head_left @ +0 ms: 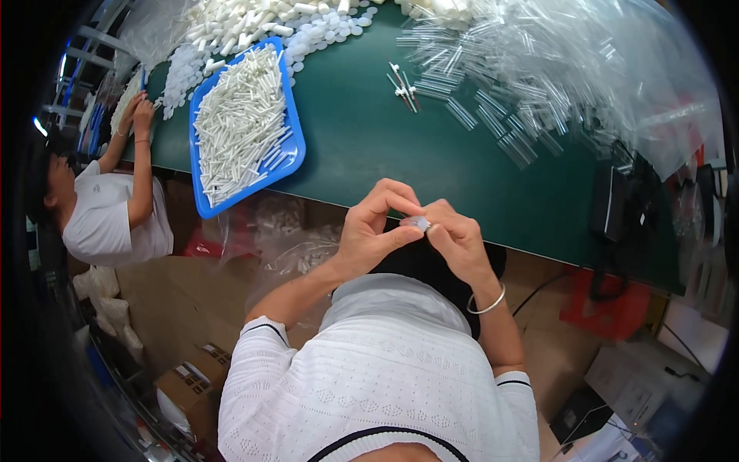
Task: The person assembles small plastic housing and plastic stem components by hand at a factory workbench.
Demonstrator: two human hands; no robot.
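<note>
Just over the front edge of the green table, my left hand (373, 229) and my right hand (460, 240) meet with fingertips pinched. Between them is a small, whitish, translucent round cap (419, 222). Both hands are closed on this piece; the fingers cover part of it, and a finer part at its side is too small to name. A bracelet (488, 301) circles my right wrist. Beyond my left hand stands a blue tray (299, 146) heaped with short white tubes (239, 115). Ahead on the table lie several thin assembled rods with white pieces (402, 87).
Clear tubes (493, 108) and a clear plastic bag (631, 69) cover the table's far right. White cylinders (246, 19) and translucent discs (327, 32) are piled at the far left. A co-worker (112, 200) sits at left. Cardboard boxes (192, 385) stand on the floor.
</note>
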